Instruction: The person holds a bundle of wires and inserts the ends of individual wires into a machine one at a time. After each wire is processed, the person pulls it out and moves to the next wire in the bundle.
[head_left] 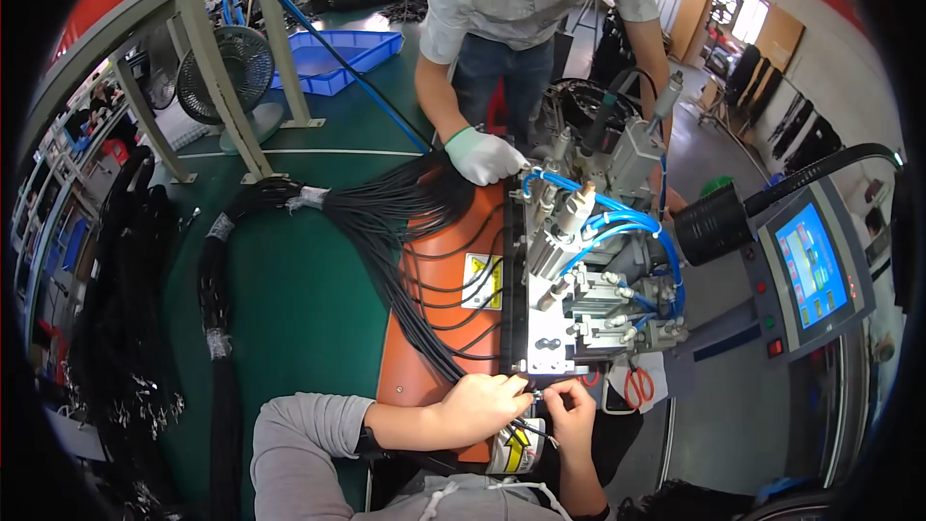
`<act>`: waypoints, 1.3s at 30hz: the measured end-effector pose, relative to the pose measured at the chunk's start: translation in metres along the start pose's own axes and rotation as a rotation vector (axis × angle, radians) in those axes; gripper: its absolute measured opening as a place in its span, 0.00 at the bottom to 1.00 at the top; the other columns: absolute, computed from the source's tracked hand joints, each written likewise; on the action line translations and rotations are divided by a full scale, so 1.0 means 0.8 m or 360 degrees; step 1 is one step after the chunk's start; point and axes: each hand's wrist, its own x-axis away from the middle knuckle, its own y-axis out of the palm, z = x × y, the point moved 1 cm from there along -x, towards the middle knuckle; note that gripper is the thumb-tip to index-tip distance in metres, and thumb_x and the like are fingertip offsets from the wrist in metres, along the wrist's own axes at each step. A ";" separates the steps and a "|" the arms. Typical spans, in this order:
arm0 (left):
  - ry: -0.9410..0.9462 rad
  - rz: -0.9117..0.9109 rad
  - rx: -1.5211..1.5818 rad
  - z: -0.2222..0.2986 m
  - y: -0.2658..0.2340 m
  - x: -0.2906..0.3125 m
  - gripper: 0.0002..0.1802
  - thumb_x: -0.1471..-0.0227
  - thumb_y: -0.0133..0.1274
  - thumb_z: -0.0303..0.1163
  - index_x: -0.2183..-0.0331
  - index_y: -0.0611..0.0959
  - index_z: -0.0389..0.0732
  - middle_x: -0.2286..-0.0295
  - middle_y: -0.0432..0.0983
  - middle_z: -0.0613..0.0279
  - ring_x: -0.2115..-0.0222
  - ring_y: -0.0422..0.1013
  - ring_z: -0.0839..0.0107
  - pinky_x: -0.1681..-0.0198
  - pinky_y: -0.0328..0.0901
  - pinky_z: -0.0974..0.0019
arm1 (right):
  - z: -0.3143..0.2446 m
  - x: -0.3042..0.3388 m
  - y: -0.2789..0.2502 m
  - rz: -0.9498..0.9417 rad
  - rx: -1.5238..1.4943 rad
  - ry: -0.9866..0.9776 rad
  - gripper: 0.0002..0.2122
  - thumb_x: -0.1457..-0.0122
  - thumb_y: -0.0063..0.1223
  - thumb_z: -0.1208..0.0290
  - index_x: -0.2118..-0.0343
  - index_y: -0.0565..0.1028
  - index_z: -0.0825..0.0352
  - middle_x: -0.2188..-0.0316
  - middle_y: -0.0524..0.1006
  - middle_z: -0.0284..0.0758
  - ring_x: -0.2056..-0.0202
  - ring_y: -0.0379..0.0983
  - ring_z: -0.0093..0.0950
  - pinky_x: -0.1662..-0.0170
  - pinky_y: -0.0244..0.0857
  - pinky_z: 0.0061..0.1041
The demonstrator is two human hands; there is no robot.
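Observation:
My left hand (482, 407) is closed round a black cable at the front edge of the machine (550, 352). Facing it, my right hand (573, 413) pinches its thumb and fingertips together beside a small, shiny cable end (537, 396). What exactly sits between those right fingertips is too small to make out. A fanned bundle of black cables (386, 275) runs from the tied trunk at the left across an orange plate (410, 357). Several single strands reach the machine's dark side. Below my hands, a few short cable ends stick out over a white label with a yellow arrow (516, 446).
Across the machine stands a person whose white-gloved hand (485, 156) touches its far corner. Blue air hoses (617, 217) arch over the cylinders. To the right are red-handled scissors (639, 387) and a touchscreen panel (810, 265). A fan (227, 75) and blue tray (338, 63) stand far left.

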 end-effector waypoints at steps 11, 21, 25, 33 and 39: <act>-0.0069 -0.0226 -0.0050 0.000 -0.011 0.006 0.06 0.60 0.53 0.28 0.74 0.77 0.39 0.77 0.69 0.61 0.78 0.74 0.69 0.78 0.69 0.68 | 0.000 0.002 -0.001 0.0011 0.0080 -0.0064 0.03 0.47 0.58 0.78 0.74 0.74 0.69 0.79 0.71 0.23 0.78 0.62 0.11 0.74 0.56 0.13; -0.0119 -0.0345 -0.0084 -0.007 -0.019 0.007 0.06 0.62 0.54 0.27 0.75 0.76 0.39 0.76 0.70 0.57 0.78 0.74 0.64 0.79 0.69 0.64 | 0.008 -0.006 0.004 0.0042 0.0022 -0.0110 0.03 0.47 0.57 0.79 0.74 0.73 0.69 0.77 0.71 0.24 0.75 0.63 0.13 0.71 0.57 0.14; -0.0128 -0.0289 -0.0176 -0.002 -0.019 0.007 0.04 0.60 0.53 0.28 0.81 0.79 0.39 0.76 0.73 0.54 0.78 0.75 0.64 0.76 0.70 0.67 | 0.011 -0.011 -0.002 0.0001 0.0073 -0.0079 0.03 0.47 0.56 0.80 0.74 0.73 0.69 0.78 0.71 0.25 0.74 0.65 0.14 0.70 0.60 0.16; -0.0024 -0.0177 -0.0210 0.006 0.006 0.015 0.04 0.64 0.53 0.30 0.83 0.79 0.39 0.79 0.72 0.55 0.80 0.73 0.62 0.77 0.67 0.60 | -0.029 0.004 -0.010 -0.0099 0.0602 -0.0439 0.05 0.47 0.58 0.75 0.70 0.76 0.71 0.73 0.77 0.36 0.70 0.70 0.26 0.61 0.65 0.27; -0.0053 -0.0257 0.0047 0.004 0.001 0.017 0.06 0.57 0.49 0.32 0.78 0.77 0.40 0.78 0.70 0.55 0.78 0.71 0.61 0.78 0.66 0.61 | -0.011 0.005 -0.023 0.0033 0.0508 -0.0728 0.04 0.47 0.56 0.79 0.76 0.73 0.70 0.79 0.72 0.29 0.76 0.67 0.19 0.70 0.61 0.18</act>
